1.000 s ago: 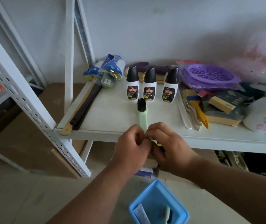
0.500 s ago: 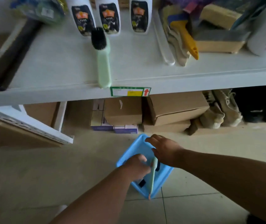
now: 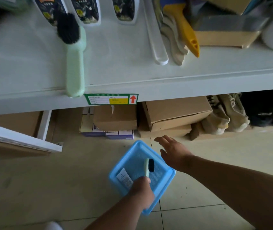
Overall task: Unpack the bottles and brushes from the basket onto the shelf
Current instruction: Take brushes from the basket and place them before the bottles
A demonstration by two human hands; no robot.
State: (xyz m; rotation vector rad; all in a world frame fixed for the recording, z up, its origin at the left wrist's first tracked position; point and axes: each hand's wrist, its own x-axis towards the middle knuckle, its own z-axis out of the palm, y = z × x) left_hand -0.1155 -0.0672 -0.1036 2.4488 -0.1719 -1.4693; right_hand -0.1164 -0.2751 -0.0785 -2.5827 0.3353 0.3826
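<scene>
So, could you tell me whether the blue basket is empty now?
Not empty: the basket holds a white packet; the left hand grips a brush over it.

Pale tiled floor (image 3: 49, 180) (dim light) runs under a white metal rack (image 3: 198, 87); cardboard boxes (image 3: 174, 113) sit beneath.

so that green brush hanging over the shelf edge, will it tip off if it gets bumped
Possibly. The pale green plastic brush with black bristles lies flat on the white shelf, handle end just past the front lip, so a nudge might slide it off. It looks rigid and light, with the bristle head well inboard, so tipping unprompted seems unlikely.
</scene>
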